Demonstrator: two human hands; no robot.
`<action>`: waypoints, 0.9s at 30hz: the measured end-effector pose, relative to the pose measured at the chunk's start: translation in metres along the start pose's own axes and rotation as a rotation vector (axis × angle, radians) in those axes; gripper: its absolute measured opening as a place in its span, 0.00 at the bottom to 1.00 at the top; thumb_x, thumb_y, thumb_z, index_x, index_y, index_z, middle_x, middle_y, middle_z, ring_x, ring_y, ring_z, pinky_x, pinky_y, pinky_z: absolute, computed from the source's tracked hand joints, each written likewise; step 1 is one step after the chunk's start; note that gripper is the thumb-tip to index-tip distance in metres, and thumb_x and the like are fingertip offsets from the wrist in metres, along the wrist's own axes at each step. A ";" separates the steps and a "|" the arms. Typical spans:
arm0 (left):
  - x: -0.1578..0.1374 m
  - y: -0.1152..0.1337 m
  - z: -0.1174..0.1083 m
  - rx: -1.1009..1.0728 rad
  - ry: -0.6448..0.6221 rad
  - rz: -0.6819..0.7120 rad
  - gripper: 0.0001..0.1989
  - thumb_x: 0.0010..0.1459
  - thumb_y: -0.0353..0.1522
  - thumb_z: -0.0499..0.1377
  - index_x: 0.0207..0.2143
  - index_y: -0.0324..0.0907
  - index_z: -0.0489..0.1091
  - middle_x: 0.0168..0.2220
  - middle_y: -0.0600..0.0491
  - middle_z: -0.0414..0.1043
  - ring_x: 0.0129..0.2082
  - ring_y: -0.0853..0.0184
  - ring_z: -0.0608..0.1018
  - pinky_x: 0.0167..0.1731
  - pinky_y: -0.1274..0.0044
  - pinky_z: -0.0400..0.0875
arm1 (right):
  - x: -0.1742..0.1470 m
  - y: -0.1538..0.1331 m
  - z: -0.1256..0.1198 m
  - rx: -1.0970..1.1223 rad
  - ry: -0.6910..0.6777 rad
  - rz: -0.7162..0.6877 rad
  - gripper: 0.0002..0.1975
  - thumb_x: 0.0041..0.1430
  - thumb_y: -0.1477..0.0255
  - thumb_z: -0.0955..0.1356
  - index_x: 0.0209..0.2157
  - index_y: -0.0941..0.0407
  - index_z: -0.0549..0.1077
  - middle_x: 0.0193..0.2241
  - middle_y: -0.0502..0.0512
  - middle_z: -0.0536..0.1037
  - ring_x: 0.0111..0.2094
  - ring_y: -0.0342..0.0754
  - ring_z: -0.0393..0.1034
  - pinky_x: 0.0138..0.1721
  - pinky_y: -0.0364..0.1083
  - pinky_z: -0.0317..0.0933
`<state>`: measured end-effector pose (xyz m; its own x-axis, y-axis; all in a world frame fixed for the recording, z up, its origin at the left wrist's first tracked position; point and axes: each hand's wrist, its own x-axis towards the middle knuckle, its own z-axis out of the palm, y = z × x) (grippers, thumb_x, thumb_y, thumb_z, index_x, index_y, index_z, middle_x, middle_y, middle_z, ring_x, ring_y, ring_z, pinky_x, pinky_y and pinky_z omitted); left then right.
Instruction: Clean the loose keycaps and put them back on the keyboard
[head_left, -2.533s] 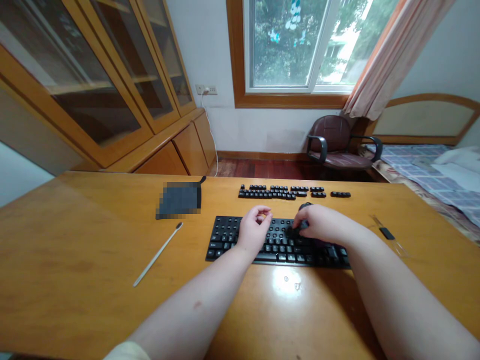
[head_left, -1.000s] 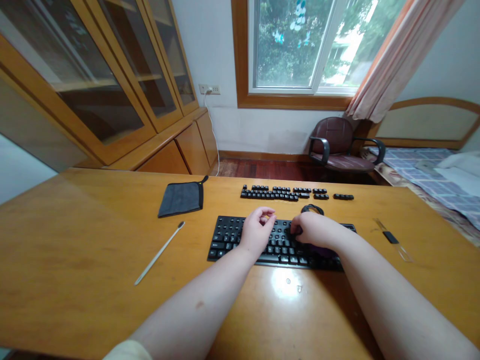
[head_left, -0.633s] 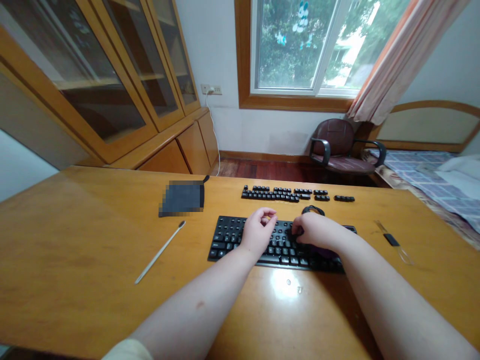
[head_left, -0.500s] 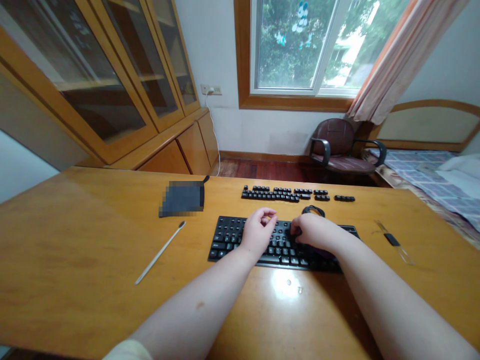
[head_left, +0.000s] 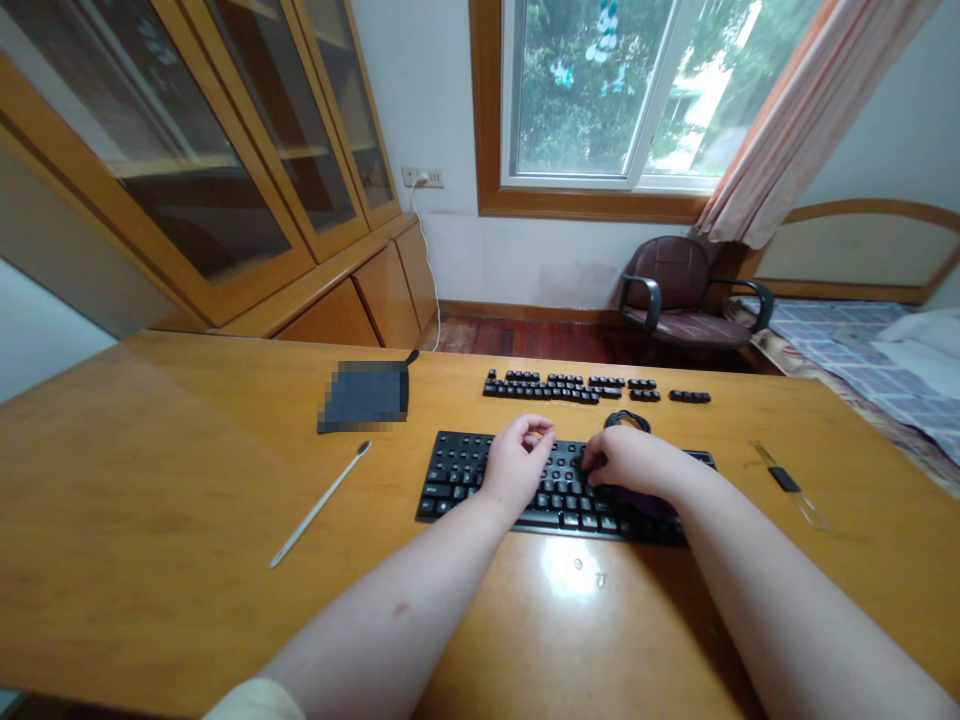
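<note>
Black keyboard [head_left: 556, 502] on desk [head_left: 187, 480], loose keys [head_left: 540, 393] at its twelve o'clock, brush [head_left: 319, 506] at nine. Holds left hand [head_left: 516, 465] over keyboard, fingers [head_left: 532, 421] curled, released; cannot tell grip of right hand [head_left: 634, 465].

- The left forearm [head_left: 411, 592], bearing a small dark spot, stretched forward and inward.
- The left grip [head_left: 517, 462] curved loosely, fingers and thumb framing a gap.
- The right forearm [head_left: 784, 570] slanted inward opposite.
- The right grip [head_left: 631, 460] arched palm down, fingertips bent low and partly hidden.
</note>
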<state>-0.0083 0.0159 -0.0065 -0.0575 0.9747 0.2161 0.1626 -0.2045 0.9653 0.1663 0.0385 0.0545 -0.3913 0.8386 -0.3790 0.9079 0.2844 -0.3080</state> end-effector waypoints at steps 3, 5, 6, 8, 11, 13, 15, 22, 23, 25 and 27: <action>0.000 0.000 0.000 0.000 -0.006 0.006 0.08 0.52 0.34 0.57 0.34 0.40 0.70 0.30 0.53 0.72 0.23 0.74 0.68 0.26 0.81 0.65 | -0.002 -0.001 -0.001 -0.019 0.000 -0.010 0.10 0.43 0.71 0.69 0.31 0.50 0.78 0.30 0.49 0.79 0.31 0.47 0.72 0.32 0.41 0.61; 0.000 0.000 0.000 -0.001 -0.007 0.007 0.08 0.52 0.34 0.57 0.34 0.40 0.70 0.30 0.53 0.72 0.23 0.75 0.68 0.27 0.81 0.65 | -0.003 -0.002 -0.001 -0.039 0.004 -0.021 0.10 0.44 0.72 0.68 0.32 0.50 0.78 0.30 0.49 0.79 0.31 0.47 0.72 0.33 0.41 0.61; 0.000 0.000 0.000 -0.001 -0.005 0.005 0.08 0.52 0.34 0.57 0.34 0.39 0.70 0.30 0.53 0.72 0.23 0.75 0.68 0.26 0.81 0.64 | -0.003 -0.003 -0.001 -0.052 0.006 -0.026 0.11 0.44 0.72 0.67 0.32 0.50 0.78 0.30 0.49 0.79 0.31 0.47 0.72 0.33 0.41 0.60; 0.000 0.000 0.000 0.004 -0.002 -0.004 0.08 0.52 0.34 0.57 0.34 0.39 0.70 0.29 0.53 0.71 0.23 0.75 0.68 0.26 0.82 0.64 | -0.003 -0.003 -0.001 -0.076 0.006 -0.023 0.12 0.44 0.72 0.67 0.33 0.50 0.77 0.30 0.50 0.79 0.31 0.47 0.72 0.31 0.41 0.60; 0.001 0.001 0.000 0.010 -0.003 -0.014 0.08 0.52 0.33 0.57 0.34 0.39 0.70 0.28 0.54 0.71 0.22 0.75 0.67 0.26 0.82 0.63 | -0.003 -0.004 -0.001 -0.114 0.013 -0.002 0.13 0.43 0.73 0.66 0.34 0.51 0.76 0.31 0.51 0.79 0.32 0.47 0.72 0.30 0.41 0.59; 0.001 0.002 0.000 0.012 -0.007 -0.011 0.08 0.52 0.34 0.57 0.34 0.39 0.70 0.28 0.54 0.71 0.22 0.75 0.67 0.25 0.82 0.63 | -0.003 -0.005 0.000 -0.143 0.015 0.011 0.13 0.43 0.74 0.66 0.34 0.51 0.76 0.31 0.51 0.78 0.33 0.48 0.72 0.31 0.41 0.59; 0.001 0.002 0.000 0.011 -0.005 -0.006 0.08 0.52 0.34 0.57 0.34 0.39 0.70 0.28 0.55 0.71 0.22 0.75 0.67 0.25 0.82 0.63 | -0.003 -0.007 0.000 -0.163 0.009 0.017 0.13 0.43 0.74 0.66 0.34 0.51 0.76 0.32 0.52 0.78 0.33 0.48 0.72 0.32 0.41 0.59; 0.000 0.002 0.000 0.021 0.008 0.007 0.08 0.51 0.34 0.57 0.34 0.39 0.70 0.28 0.54 0.71 0.22 0.75 0.68 0.26 0.82 0.65 | -0.005 -0.008 0.000 -0.187 0.001 0.001 0.15 0.44 0.74 0.65 0.35 0.51 0.76 0.32 0.53 0.78 0.33 0.48 0.72 0.31 0.42 0.59; 0.001 0.002 0.000 0.024 0.007 0.006 0.09 0.51 0.34 0.57 0.34 0.39 0.70 0.28 0.54 0.71 0.22 0.75 0.68 0.26 0.82 0.65 | -0.005 -0.008 0.000 -0.190 0.002 -0.003 0.14 0.44 0.74 0.65 0.35 0.51 0.76 0.32 0.52 0.78 0.32 0.48 0.71 0.31 0.42 0.59; 0.001 0.001 0.000 0.030 0.007 0.000 0.09 0.52 0.34 0.57 0.34 0.39 0.70 0.28 0.54 0.71 0.22 0.75 0.68 0.26 0.82 0.65 | -0.005 -0.006 -0.001 -0.183 0.007 -0.008 0.14 0.43 0.73 0.65 0.35 0.50 0.76 0.31 0.52 0.78 0.32 0.48 0.71 0.31 0.42 0.59; 0.001 0.001 0.000 0.033 0.005 0.001 0.09 0.52 0.35 0.57 0.34 0.39 0.70 0.28 0.54 0.71 0.22 0.75 0.68 0.27 0.81 0.65 | -0.006 -0.005 -0.003 -0.164 0.007 -0.004 0.14 0.43 0.73 0.65 0.35 0.50 0.76 0.31 0.51 0.78 0.32 0.48 0.71 0.31 0.42 0.59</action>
<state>-0.0084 0.0164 -0.0055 -0.0620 0.9739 0.2182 0.1948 -0.2026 0.9597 0.1652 0.0332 0.0611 -0.3941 0.8403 -0.3723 0.9190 0.3590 -0.1627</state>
